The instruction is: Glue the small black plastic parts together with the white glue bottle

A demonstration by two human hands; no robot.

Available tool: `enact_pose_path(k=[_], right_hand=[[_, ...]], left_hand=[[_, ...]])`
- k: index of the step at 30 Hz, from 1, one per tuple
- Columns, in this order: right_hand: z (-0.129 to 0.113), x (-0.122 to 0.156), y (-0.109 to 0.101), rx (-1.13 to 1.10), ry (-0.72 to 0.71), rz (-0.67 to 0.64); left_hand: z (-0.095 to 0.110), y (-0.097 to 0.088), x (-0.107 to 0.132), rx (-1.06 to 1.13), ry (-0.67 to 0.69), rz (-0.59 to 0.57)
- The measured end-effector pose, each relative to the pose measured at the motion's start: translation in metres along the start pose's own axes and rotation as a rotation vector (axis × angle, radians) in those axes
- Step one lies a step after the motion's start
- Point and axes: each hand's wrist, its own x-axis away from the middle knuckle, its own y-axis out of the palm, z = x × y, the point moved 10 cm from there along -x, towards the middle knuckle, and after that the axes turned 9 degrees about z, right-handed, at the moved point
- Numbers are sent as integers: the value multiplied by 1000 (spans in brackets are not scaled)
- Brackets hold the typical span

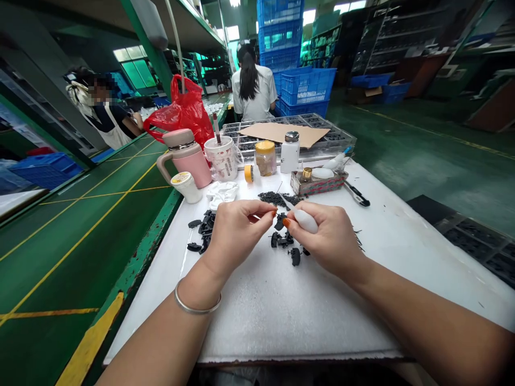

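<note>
My right hand (pixel 332 236) is gripping a white bulb-shaped plastic bottle (pixel 306 220), nozzle (pixel 287 202) pointing forward-left past my pinching left hand (pixel 237 228), can't tell on what.

A white, bulb-shaped squeeze bottle (pixel 306 220) with a thin tapered nozzle sits tilted in the right hand (pixel 333 236), its tip pointing up and leftward. Small, irregular black parts (pixel 295 256) lie loosely clustered between this hand and the left hand (pixel 237 228).

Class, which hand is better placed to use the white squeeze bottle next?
Probably the right hand: it grips the white squeeze bottle, nozzle pointing forward, while the left hand has thumb and finger pinched together.
</note>
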Motion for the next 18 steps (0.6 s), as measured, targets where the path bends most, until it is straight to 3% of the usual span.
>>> enact_pose_path(k=[4,9,13,18], right_hand=[[-3,1,4,28,-56,-19],[-2,1,4,25,-39,-20],[2,1,4,-17,27,-31],[18,0,8,-134,195,-73]], left_hand=[[12,2,2,-177,162,-3],[16,2,3,-241,212,11],[15,0,3,-215,187,28],[3,-2,0,-101,34,31]])
